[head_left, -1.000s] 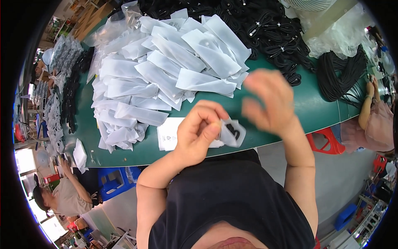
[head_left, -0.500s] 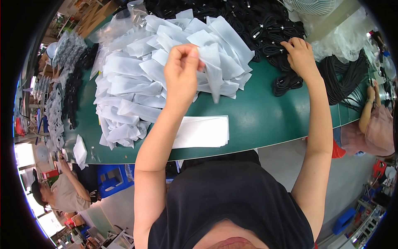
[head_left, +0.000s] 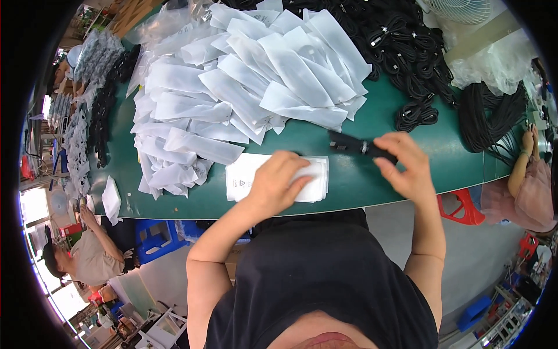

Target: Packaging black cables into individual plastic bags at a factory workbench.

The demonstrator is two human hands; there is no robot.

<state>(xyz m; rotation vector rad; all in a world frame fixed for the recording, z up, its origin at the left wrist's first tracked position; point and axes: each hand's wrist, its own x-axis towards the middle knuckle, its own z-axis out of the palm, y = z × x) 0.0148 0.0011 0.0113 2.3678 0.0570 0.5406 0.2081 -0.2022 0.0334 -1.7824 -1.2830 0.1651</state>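
Note:
My right hand grips a bundled black cable, held above the green table with its far end pointing left. My left hand rests on a flat stack of white plastic bags near the table's front edge. Its thumb and fingers are bent onto the top bag, which bulges a little at the fingertips. Beyond the left hand spreads a large heap of filled whitish bags. A heap of black cables lies at the far right, with one coiled cable at its near edge.
Long black cables hang together at the right, below clear plastic bags. A fan stands at the far right. A folded white sheet lies at the left. Other people work at both sides, near a red stool and a blue stool.
My left hand has let go of the filled bag over the heap and come down onto the flat stack. My right hand has come nearer from the cable heap, bringing a bundled cable.

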